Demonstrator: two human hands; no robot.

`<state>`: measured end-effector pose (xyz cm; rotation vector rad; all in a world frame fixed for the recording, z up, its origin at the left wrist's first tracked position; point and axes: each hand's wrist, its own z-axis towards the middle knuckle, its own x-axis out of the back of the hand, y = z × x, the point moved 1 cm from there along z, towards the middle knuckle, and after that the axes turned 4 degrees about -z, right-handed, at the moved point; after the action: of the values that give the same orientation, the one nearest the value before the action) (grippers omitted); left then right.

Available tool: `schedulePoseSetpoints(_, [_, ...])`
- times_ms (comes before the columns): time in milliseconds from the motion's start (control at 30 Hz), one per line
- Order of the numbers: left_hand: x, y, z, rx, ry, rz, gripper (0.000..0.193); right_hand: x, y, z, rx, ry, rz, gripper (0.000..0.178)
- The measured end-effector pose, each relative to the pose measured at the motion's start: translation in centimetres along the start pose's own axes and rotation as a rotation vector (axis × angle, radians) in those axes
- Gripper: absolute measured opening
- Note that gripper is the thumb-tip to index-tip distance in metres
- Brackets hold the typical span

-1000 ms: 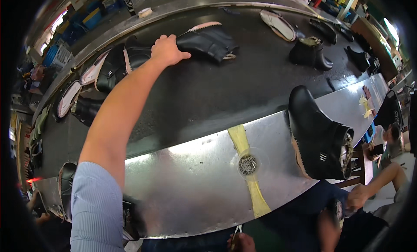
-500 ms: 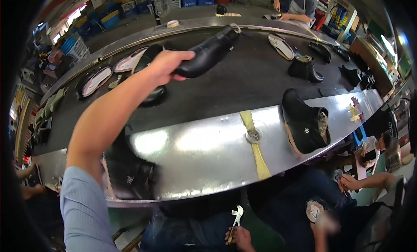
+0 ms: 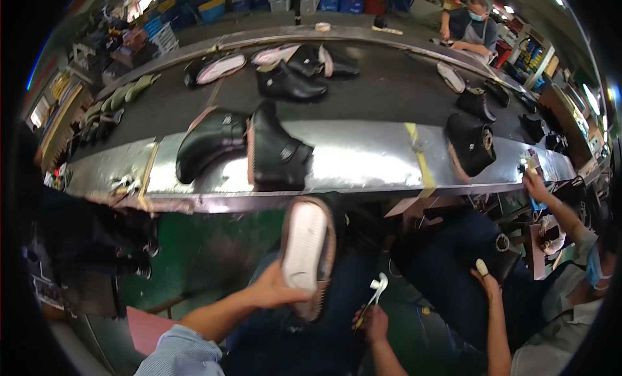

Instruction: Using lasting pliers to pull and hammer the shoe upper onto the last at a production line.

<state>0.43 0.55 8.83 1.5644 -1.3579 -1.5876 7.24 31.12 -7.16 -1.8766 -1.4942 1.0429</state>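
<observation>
Over my lap, my left hand (image 3: 277, 288) grips a black ankle boot (image 3: 306, 240), its pale sole turned up toward me and the thumb pressed on the sole. My right hand (image 3: 374, 324) is closed around the handles of metal lasting pincers (image 3: 379, 285), whose head points up. The pincers are a short way right of the boot and do not touch it. Beyond the held boot, a buckled black boot (image 3: 278, 152) lies on its side on the metal ledge (image 3: 359, 159), against another black boot (image 3: 210, 146).
A further boot (image 3: 470, 146) lies farther right on the ledge, past a yellow tape strip (image 3: 421, 162). Several boots lie on the dark conveyor belt (image 3: 382, 94). At my right a co-worker's hand (image 3: 489, 282) rests by a boot; their other hand (image 3: 536, 185) is at the ledge.
My left hand has come back from over the belt to my lap, with a black boot in it, sole up. My view has shifted. The co-worker's far hand has moved up to the ledge.
</observation>
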Motion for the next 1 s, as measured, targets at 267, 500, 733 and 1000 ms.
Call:
schedulePoseSetpoints(267, [-0.2, -8.2, 1.6, 0.421, -0.089, 1.123, 0.100, -2.1, -3.8, -0.8, 0.062, 0.044, -0.081, 0.043])
schedulePoseSetpoints(500, [2.3, -10.0, 10.3, 0.048, 0.034, 0.989, 0.058, -3.4, -5.0, -3.5, 0.220, -0.086, -0.345, 0.035])
schedulePoseSetpoints(733, [2.7, -10.0, 9.3, 0.101, -0.257, 0.332, 0.046, -6.6, -9.3, -6.4, 0.091, -0.219, -0.816, 0.031])
schedulePoseSetpoints(1000, [1.5, -4.8, 3.0, -0.296, -0.274, 0.558, 0.076, -9.6, -11.9, -8.4, 0.138, -0.379, -0.810, 0.036])
